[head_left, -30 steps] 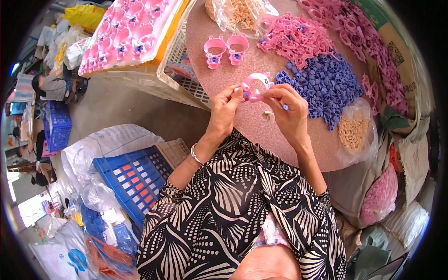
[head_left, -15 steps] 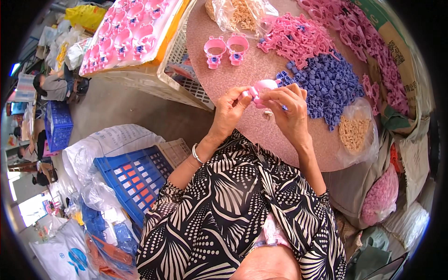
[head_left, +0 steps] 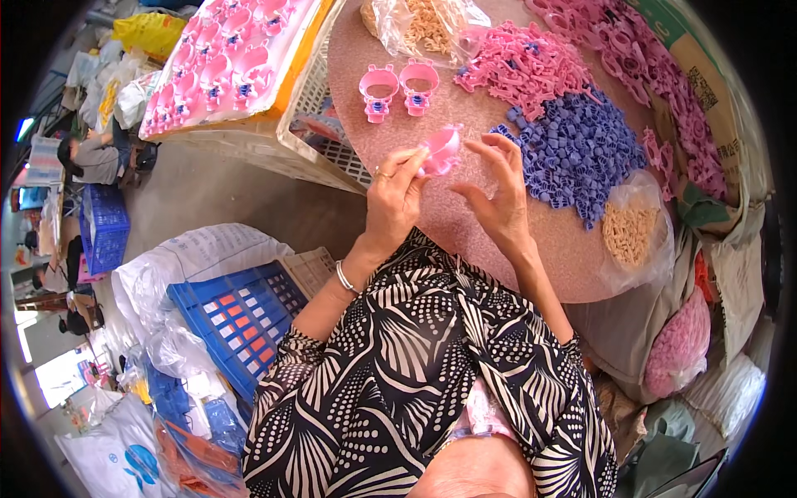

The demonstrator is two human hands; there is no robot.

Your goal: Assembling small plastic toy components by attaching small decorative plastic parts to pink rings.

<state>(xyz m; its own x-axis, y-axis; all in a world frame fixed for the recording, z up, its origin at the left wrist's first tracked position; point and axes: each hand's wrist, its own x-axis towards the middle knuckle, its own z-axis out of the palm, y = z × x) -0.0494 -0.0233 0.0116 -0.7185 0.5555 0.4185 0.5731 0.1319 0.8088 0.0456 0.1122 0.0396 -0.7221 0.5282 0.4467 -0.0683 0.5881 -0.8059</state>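
Note:
My left hand (head_left: 396, 192) pinches a pink ring-shaped plastic part (head_left: 442, 150) above the near edge of the round table. Its fingers cover the lower end of the part. Just to the right, my right hand (head_left: 501, 189) is empty, thumb and fingers apart. Two similar pink pieces with blue inserts, one on the left (head_left: 379, 93) and one on the right (head_left: 419, 86), lie side by side beyond my hands. A pile of small blue parts (head_left: 573, 153) lies to the right of my right hand, with a heap of small pink parts (head_left: 531, 66) behind it.
The pinkish round table (head_left: 531, 257) also bears a bag of tan pieces (head_left: 631, 236) at right and another bag (head_left: 427, 29) at the back. Left of it, a tray (head_left: 217, 62) of pink pieces rests on a cream crate (head_left: 249, 141). A blue basket (head_left: 220, 324) stands near my left arm.
My right hand has let go of the pink part and drawn back with its fingers spread. My left hand keeps the part, now turned so that its ring shows.

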